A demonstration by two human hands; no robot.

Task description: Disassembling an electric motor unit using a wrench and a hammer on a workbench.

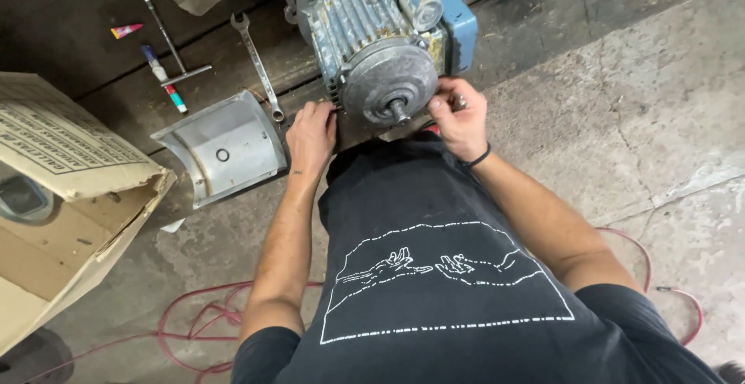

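Note:
A grey and blue electric motor (372, 31) lies on the floor, its round end cover and short shaft (398, 110) facing me. My left hand (311, 137) rests at the lower left edge of the end cover, fingers curled against it. On the cover's right edge, the fingers of my right hand (460, 115) pinch something small that I cannot make out. A black band circles my right wrist.
A curved metal cover (221, 150) lies left of the motor, with a combination wrench (258, 64), a T-handle tool (167, 36) and two small tubes (164, 78) behind it. An open cardboard box (66, 198) stands at left. A red cable (202, 322) loops on the concrete floor.

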